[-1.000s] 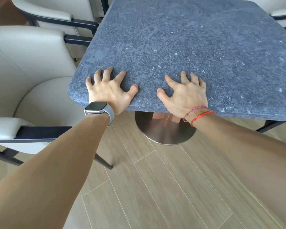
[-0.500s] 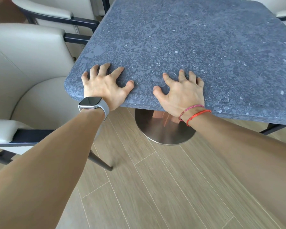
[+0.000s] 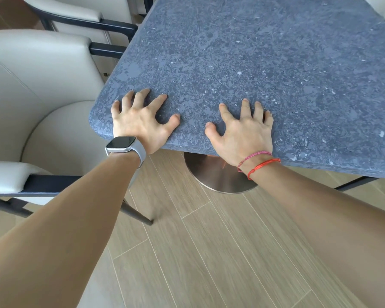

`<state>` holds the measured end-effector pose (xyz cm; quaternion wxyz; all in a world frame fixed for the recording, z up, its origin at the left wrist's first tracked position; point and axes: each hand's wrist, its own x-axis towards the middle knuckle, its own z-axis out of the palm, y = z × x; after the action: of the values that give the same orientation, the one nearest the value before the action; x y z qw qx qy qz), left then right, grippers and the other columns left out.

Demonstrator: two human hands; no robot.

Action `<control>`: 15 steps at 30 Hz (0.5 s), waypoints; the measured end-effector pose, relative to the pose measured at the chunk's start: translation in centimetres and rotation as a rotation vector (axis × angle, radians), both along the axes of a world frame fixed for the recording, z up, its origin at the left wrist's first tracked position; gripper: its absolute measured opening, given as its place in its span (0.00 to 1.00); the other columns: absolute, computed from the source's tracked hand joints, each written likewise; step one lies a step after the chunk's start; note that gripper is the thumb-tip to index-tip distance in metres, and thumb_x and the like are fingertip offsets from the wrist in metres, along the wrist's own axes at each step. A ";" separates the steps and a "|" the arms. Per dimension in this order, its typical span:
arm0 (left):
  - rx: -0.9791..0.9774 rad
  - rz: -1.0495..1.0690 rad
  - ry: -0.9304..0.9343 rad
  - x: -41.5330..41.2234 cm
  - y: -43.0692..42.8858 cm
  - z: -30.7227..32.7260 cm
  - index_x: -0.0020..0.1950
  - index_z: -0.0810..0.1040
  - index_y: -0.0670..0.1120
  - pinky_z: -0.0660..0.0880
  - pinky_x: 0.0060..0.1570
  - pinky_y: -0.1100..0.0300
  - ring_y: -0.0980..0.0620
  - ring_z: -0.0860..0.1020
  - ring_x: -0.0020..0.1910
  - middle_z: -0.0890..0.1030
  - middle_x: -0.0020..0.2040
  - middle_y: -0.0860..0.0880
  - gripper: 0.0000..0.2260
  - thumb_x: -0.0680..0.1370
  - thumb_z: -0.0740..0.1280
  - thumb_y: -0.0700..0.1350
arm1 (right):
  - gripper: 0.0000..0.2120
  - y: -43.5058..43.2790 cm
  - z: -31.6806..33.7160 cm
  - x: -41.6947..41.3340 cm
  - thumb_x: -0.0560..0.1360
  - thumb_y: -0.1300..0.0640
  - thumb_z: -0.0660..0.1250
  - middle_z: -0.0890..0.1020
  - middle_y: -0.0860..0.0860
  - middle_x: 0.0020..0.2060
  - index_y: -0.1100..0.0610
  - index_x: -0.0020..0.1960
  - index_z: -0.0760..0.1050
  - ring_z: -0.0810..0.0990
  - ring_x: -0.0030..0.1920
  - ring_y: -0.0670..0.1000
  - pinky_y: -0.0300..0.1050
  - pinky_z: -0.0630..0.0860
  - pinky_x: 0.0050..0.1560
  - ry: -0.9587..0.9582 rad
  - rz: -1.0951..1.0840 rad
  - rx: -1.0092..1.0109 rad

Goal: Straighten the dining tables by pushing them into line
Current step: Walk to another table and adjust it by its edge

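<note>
A square dining table [image 3: 265, 63] with a dark blue-grey speckled stone top fills the upper middle and right of the head view. It stands on a round brushed-metal base [image 3: 218, 178]. My left hand [image 3: 140, 121] presses on the top by its near left corner, fingers spread with the tips bent onto the stone. My right hand [image 3: 245, 132] presses the same way near the middle of the near edge. Both palms overhang that edge. Neither hand holds anything.
A cream upholstered armchair [image 3: 38, 96] with a dark frame stands close against the table's left side. A second one [image 3: 80, 16] is behind it. Another chair's dark leg [image 3: 351, 184] shows under the table at right. Wood-plank floor [image 3: 209, 252] lies below.
The table and both hands on it have slid slightly left in view, toward the cream armchair. Both hands keep the same spread press.
</note>
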<state>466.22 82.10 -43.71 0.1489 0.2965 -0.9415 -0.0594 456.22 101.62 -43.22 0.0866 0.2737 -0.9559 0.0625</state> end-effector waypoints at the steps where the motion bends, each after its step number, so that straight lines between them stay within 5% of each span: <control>1: 0.003 0.001 -0.003 0.0 0.0 0.1 0.74 0.70 0.63 0.53 0.76 0.39 0.43 0.61 0.78 0.68 0.77 0.51 0.33 0.74 0.51 0.74 | 0.35 0.0 0.0 0.0 0.74 0.31 0.49 0.69 0.65 0.73 0.45 0.74 0.69 0.63 0.73 0.70 0.70 0.56 0.73 0.003 0.004 -0.014; 15: 0.015 0.010 -0.062 0.0 0.2 0.6 0.75 0.68 0.61 0.52 0.77 0.39 0.41 0.60 0.79 0.67 0.78 0.49 0.32 0.74 0.53 0.73 | 0.35 0.0 0.8 -0.3 0.74 0.31 0.50 0.66 0.65 0.74 0.47 0.74 0.67 0.60 0.75 0.70 0.72 0.54 0.73 -0.088 0.015 -0.001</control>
<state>466.17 82.32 -43.08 0.1179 0.3039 -0.9437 -0.0567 455.95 101.67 -42.38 0.0443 0.2777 -0.9567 0.0753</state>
